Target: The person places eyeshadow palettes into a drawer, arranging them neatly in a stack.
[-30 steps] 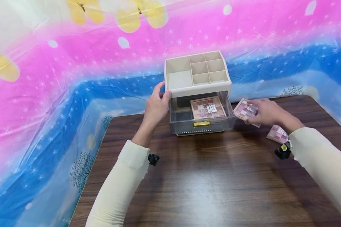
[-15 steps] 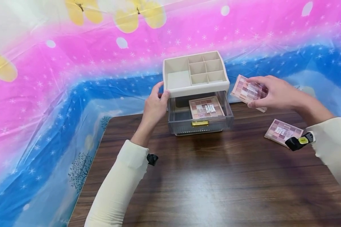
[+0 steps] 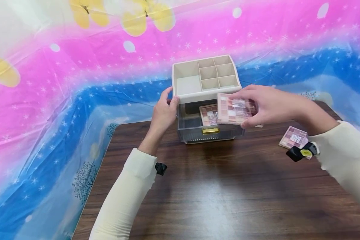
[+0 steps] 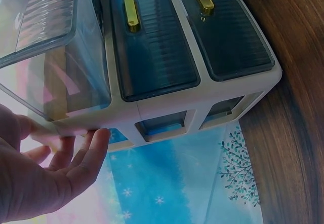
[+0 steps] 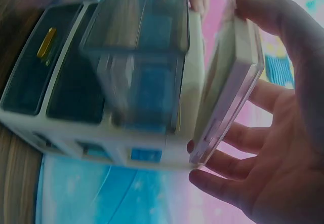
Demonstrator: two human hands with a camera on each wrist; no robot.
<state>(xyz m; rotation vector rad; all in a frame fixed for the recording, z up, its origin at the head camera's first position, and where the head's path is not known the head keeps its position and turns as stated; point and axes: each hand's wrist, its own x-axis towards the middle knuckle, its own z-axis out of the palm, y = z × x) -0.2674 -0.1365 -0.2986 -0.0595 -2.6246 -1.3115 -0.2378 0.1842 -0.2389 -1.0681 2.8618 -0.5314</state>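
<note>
A cream organizer (image 3: 192,96) with divided top compartments stands at the table's far edge. Its clear top drawer (image 3: 189,122) with a gold handle (image 3: 210,130) is pulled out. One eyeshadow palette (image 3: 208,116) lies inside. My right hand (image 3: 268,105) grips a second pink eyeshadow palette (image 3: 232,108) by its edges, held flat just above the drawer. In the right wrist view this palette (image 5: 230,87) is beside the organizer (image 5: 96,140). My left hand (image 3: 163,111) presses straight fingers against the organizer's left side (image 4: 167,107).
A third palette (image 3: 291,136) lies on the dark wooden table (image 3: 216,193) to the right, near my right wrist. Two lower drawers (image 4: 152,46) are shut. A pink and blue plastic sheet (image 3: 63,100) hangs behind and to the left of the table.
My right hand lifted the palette from the table at the right and carried it left, to above the pulled-out drawer. The left hand stayed on the organizer.
</note>
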